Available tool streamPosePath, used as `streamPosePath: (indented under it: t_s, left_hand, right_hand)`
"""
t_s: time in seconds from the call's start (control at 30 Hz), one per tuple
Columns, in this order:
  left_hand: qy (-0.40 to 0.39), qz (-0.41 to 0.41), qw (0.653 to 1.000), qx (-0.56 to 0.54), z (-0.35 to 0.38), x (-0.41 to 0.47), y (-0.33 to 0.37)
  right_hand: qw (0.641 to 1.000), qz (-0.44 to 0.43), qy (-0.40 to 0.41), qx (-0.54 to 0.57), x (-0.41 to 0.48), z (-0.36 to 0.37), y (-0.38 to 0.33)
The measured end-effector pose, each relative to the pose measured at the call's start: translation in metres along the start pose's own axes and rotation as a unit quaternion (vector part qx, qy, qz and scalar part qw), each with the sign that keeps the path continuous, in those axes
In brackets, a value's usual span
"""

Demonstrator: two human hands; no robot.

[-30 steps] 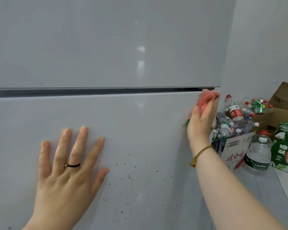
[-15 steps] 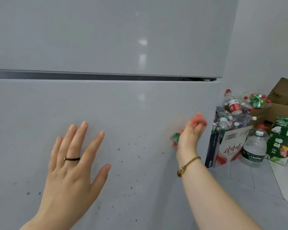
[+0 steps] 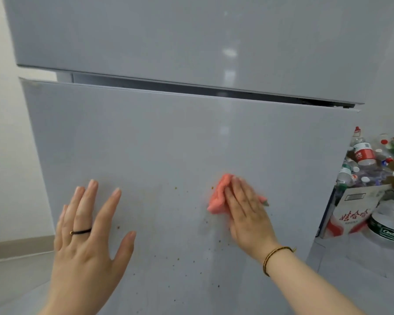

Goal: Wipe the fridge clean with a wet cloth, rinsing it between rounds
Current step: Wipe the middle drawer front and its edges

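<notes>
L hand [image 3: 87,235], thin black ring [image 3: 81,231] on one finger, lies flat on the glossy pale-grey lower fridge door [image 3: 168,144], fingers straight & spread. Small brown specks [image 3: 175,188] dot the door btwn the hands. Right of centre on the door is the crumpled pink cloth [image 3: 217,197], its visible part's long axis approx up-down, top tilted right. R hand [image 3: 246,214] presses it flat, fingers straight & together. Far right, on the floor, a cardboard box of plastic bottles [image 3: 350,210].
</notes>
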State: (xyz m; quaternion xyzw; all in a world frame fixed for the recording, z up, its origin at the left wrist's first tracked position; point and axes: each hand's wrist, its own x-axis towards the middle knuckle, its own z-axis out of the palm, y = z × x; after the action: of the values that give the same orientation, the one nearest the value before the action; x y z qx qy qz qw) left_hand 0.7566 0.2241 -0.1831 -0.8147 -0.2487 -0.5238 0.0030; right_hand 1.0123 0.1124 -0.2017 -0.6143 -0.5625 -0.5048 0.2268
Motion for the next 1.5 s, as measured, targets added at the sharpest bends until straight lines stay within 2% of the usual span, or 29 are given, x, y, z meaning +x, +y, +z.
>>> streamPosePath:
  t_s: [0.07, 0.13, 0.2, 0.23, 0.3, 0.37, 0.43, 0.5, 0.53, 0.6, 0.67, 0.73, 0.8, 0.9, 0.97, 1.03, 1.1, 1.13, 1.23, 1.3, 1.33, 1.37, 1.4, 1.5]
  left_hand:
    - [0.037, -0.033, 0.999, -0.014, -0.004, -0.005, -0.004]
    - [0.070, -0.119, 0.989, -0.049, -0.010, -0.010, -0.007]
    - [0.082, -0.213, 0.970, -0.085, -0.017, -0.015, -0.009]
    - [0.083, -0.235, 0.964, -0.094, -0.018, -0.018, -0.012]
    - [0.067, -0.235, 0.963, -0.116, -0.019, -0.026, -0.019]
    - [0.023, -0.264, 0.950, -0.163, -0.021, -0.028, -0.022]
    - [-0.023, -0.305, 0.926, -0.220, -0.023, -0.028, -0.026]
    - [-0.042, -0.335, 0.905, -0.257, -0.027, -0.026, -0.032]
    - [-0.051, -0.343, 0.898, -0.270, -0.029, -0.025, -0.034]
    - [-0.070, -0.360, 0.881, -0.298, -0.032, -0.024, -0.036]
    - [-0.081, -0.382, 0.848, -0.359, -0.033, -0.021, -0.037]
    - [-0.075, -0.386, 0.816, -0.423, -0.036, -0.019, -0.038]
    - [-0.073, -0.391, 0.799, -0.452, -0.039, -0.017, -0.041]
    - [-0.092, -0.388, 0.782, -0.480, -0.045, -0.014, -0.053]
    - [-0.105, -0.380, 0.780, -0.486, -0.049, -0.016, -0.065]
    - [-0.114, -0.374, 0.782, -0.485, -0.049, -0.017, -0.072]
    - [-0.119, -0.369, 0.784, -0.484, -0.049, -0.018, -0.073]
    - [-0.117, -0.370, 0.784, -0.484, -0.048, -0.018, -0.073]
    - [-0.100, -0.379, 0.789, -0.473, -0.043, -0.020, -0.071]
    - [-0.093, -0.381, 0.787, -0.476, -0.040, -0.019, -0.071]
    - [-0.090, -0.382, 0.784, -0.481, -0.039, -0.019, -0.072]
    - [-0.090, -0.380, 0.784, -0.483, -0.038, -0.021, -0.074]
    - [-0.093, -0.372, 0.786, -0.486, -0.038, -0.021, -0.076]
    - [-0.111, -0.350, 0.783, -0.502, -0.041, -0.021, -0.083]
  right_hand:
    - [0.990, 0.118, 0.063, 0.046, 0.041, -0.009, 0.006]
    - [0.959, 0.228, 0.131, 0.104, 0.077, -0.014, -0.004]
    - [0.935, 0.284, 0.169, 0.125, 0.089, -0.008, -0.029]
    - [0.936, 0.283, 0.169, 0.127, 0.083, -0.001, -0.043]
    - [0.968, 0.191, 0.117, 0.117, 0.053, 0.015, -0.075]
    - [0.997, 0.024, 0.045, 0.058, 0.011, 0.028, -0.092]
    - [0.994, -0.108, 0.005, 0.005, -0.011, 0.033, -0.089]
    - [0.990, -0.139, 0.010, -0.022, 0.000, 0.030, -0.078]
    - [0.994, -0.106, 0.029, -0.021, 0.015, 0.025, -0.074]
    - [0.993, 0.066, 0.089, 0.034, 0.057, 0.012, -0.066]
    - [0.956, 0.229, 0.141, 0.116, 0.093, -0.002, -0.062]
    - [0.936, 0.276, 0.164, 0.143, 0.110, -0.006, -0.073]
    - [0.958, 0.214, 0.149, 0.120, 0.103, 0.002, -0.093]
    - [0.996, -0.008, 0.057, 0.067, 0.061, 0.021, -0.124]
    - [0.986, -0.164, -0.006, 0.027, 0.031, 0.029, -0.132]
    - [0.968, -0.250, -0.029, -0.010, 0.022, 0.027, -0.125]
    - [0.964, -0.263, -0.023, -0.025, 0.037, 0.018, -0.106]
    - [0.971, -0.239, -0.005, -0.026, 0.052, 0.014, -0.099]
    - [0.995, -0.056, 0.079, 0.023, 0.099, 0.009, -0.098]
    - [0.988, 0.053, 0.123, 0.080, 0.115, 0.012, -0.124]
    - [0.985, 0.070, 0.127, 0.096, 0.113, 0.018, -0.140]
    - [0.987, 0.052, 0.113, 0.099, 0.102, 0.026, -0.155]
    - [0.992, -0.001, 0.091, 0.091, 0.086, 0.034, -0.168]
    - [0.974, -0.221, -0.006, 0.045, 0.026, 0.052, -0.182]
